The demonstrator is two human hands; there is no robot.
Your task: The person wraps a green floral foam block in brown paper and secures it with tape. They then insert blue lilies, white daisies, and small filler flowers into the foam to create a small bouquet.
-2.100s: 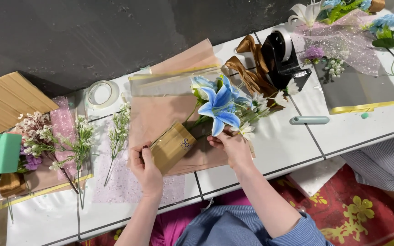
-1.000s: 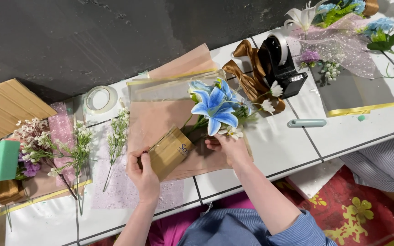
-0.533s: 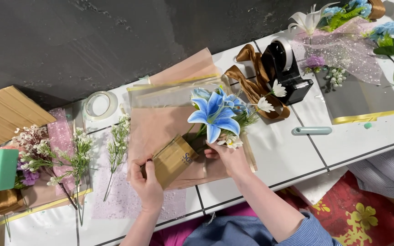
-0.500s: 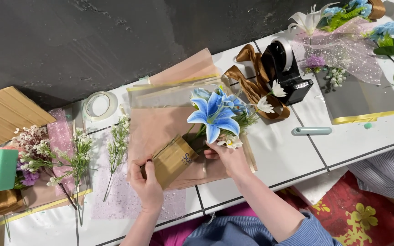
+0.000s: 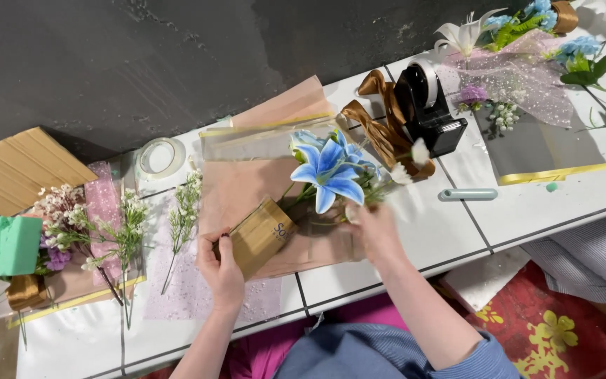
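Observation:
My left hand (image 5: pixel 220 268) grips the near corner of a small tan ribbed box (image 5: pixel 261 237) lying tilted on peach wrapping paper (image 5: pixel 241 189). Stems run out of the box's open end to a blue lily (image 5: pixel 330 173). My right hand (image 5: pixel 373 228) is blurred, just right of the stems, and its fingers pinch a small sprig with a white blossom (image 5: pixel 402 174) beside the lily.
A black tape dispenser (image 5: pixel 429 107) and gold ribbon (image 5: pixel 376 125) sit behind the lily. A tape roll (image 5: pixel 160 157), white sprigs (image 5: pixel 184 210), a green foam block (image 5: pixel 10 245) and a brown board (image 5: pixel 19 172) lie left. More flowers (image 5: pixel 527 28), grey paper (image 5: pixel 541 151) and a pale green cutter (image 5: pixel 468 194) lie right.
My right hand has lifted off the stems and swung right and up with a white sprig. The left hand keeps hold of the box.

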